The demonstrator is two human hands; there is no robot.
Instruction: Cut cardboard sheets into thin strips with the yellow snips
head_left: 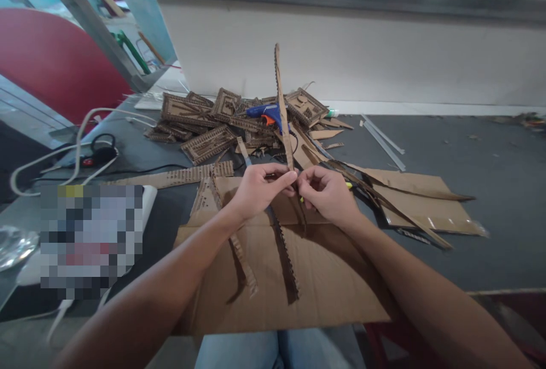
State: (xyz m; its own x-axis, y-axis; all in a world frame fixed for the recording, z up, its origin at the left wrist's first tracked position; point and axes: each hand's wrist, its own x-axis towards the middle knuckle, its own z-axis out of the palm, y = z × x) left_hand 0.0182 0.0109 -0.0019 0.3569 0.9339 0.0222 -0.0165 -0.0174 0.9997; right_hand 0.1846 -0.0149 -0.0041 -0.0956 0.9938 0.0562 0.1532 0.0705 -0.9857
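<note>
My left hand pinches a narrow corrugated cardboard strip that stands nearly upright, its wavy edge facing left. Close beside it, my right hand has thumb and fingertips closed at the strip's lower part. A thin curved end hangs below the fingers. Under both hands lies a large brown cardboard sheet, its front edge above the lap. Two more strips rest on it: a dark wavy-edged strip and a paler strip farther left. My fingers hide part of the held strip.
Behind the hands, cardboard panels are piled with a blue glue gun. To the right lie a wrapped cardboard piece, long strips and clear glue sticks. A blurred-out device and white cables occupy the left.
</note>
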